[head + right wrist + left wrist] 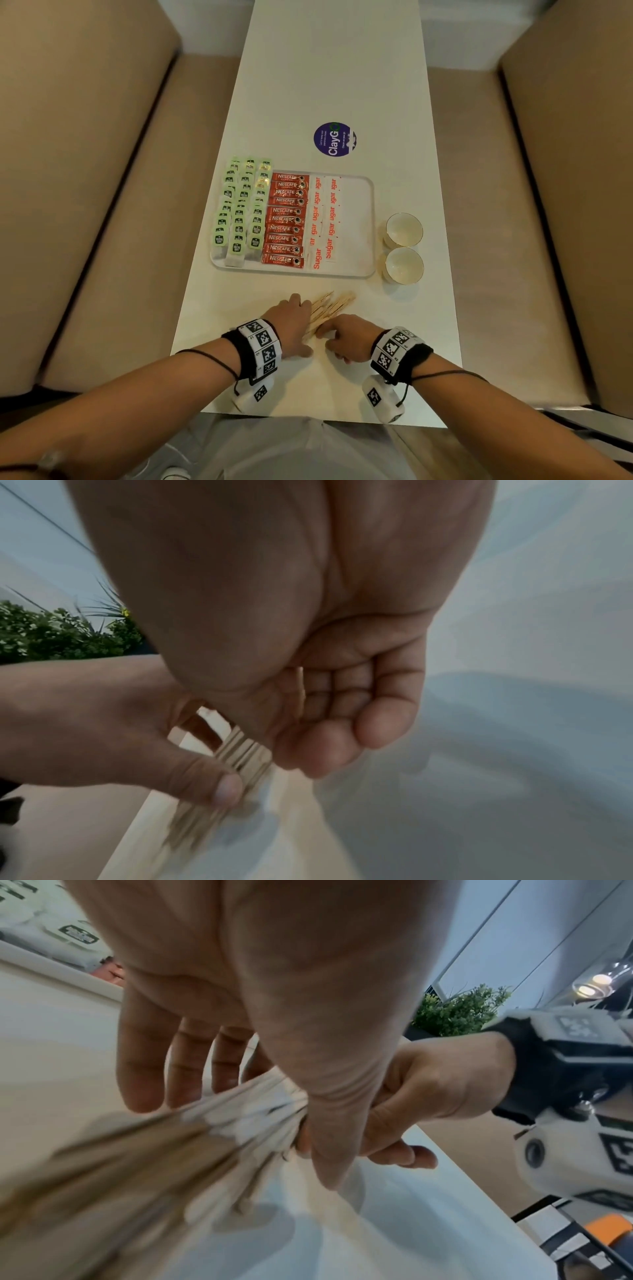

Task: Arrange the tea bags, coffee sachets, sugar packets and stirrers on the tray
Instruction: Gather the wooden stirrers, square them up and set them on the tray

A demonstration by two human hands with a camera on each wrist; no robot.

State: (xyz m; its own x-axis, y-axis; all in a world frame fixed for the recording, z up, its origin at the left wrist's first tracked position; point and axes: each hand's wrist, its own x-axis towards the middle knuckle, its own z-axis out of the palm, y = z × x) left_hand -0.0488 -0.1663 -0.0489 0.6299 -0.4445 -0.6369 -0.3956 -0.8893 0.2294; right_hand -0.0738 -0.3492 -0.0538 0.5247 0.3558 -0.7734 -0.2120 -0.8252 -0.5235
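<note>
A loose bundle of wooden stirrers (334, 303) lies on the white table in front of the clear tray (358, 226). My left hand (291, 325) holds the bundle between thumb and fingers from the left. My right hand (342, 337) pinches its near end with curled fingers. In the left wrist view the stirrers (171, 1145) run under my left hand (219, 1069) to my right hand (428, 1091). The right wrist view shows the stirrers (240, 753) between both thumbs. On the tray lie green tea bags (239, 209), red coffee sachets (286, 219) and white sugar packets (323, 219); its right strip is bare.
Two small white cups (404, 229) (404, 265) stand just right of the tray. A round purple sticker (335, 139) sits on the table (325, 68) beyond it. Beige sofa seats (85, 171) (548, 205) flank the narrow table on both sides.
</note>
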